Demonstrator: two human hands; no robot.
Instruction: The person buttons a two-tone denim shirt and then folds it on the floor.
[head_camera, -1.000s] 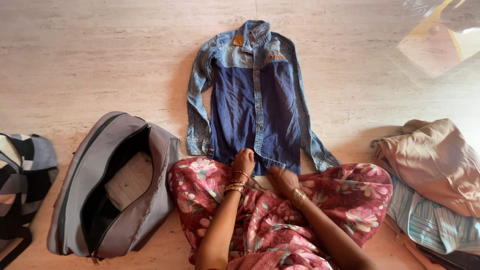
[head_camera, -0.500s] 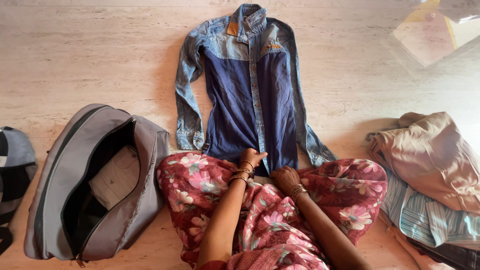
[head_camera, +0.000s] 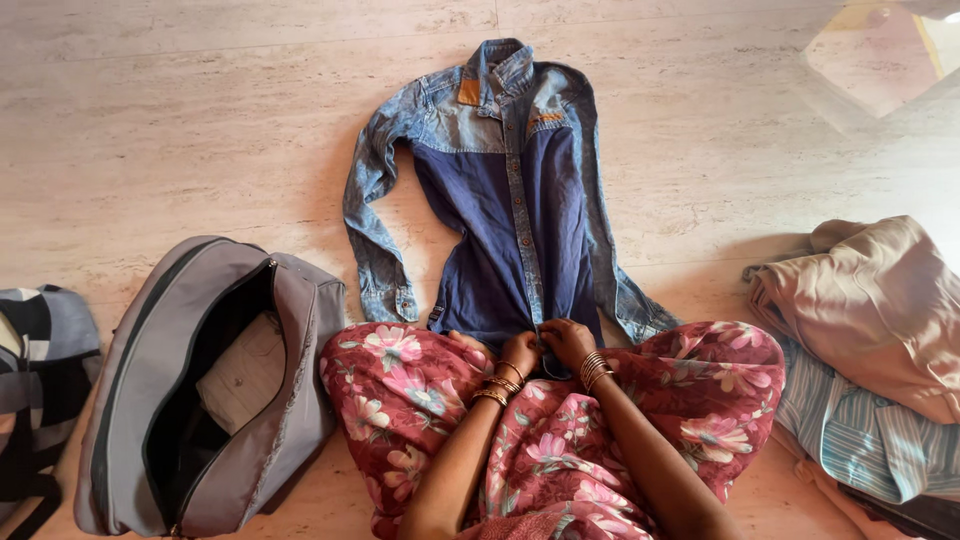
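A denim shirt (head_camera: 505, 200), pale blue at the yoke and sleeves and dark blue in the body, lies spread face up on the stone floor in front of me. My left hand (head_camera: 521, 351) and my right hand (head_camera: 567, 342) meet at its bottom hem near the button strip, and both pinch the fabric there. Gold bangles ring both wrists. My crossed legs under a red floral cloth (head_camera: 560, 430) cover the lowest edge of the shirt.
An open grey duffel bag (head_camera: 210, 390) with a beige garment inside lies to my left. A striped bag (head_camera: 40, 390) sits at the far left edge. A pile of clothes (head_camera: 870, 330), tan on top and striped below, is at my right.
My two hands have come together at the middle of the shirt's hem. The shirt's lower body has been drawn in and towards me, and its left sleeve now lies more apart.
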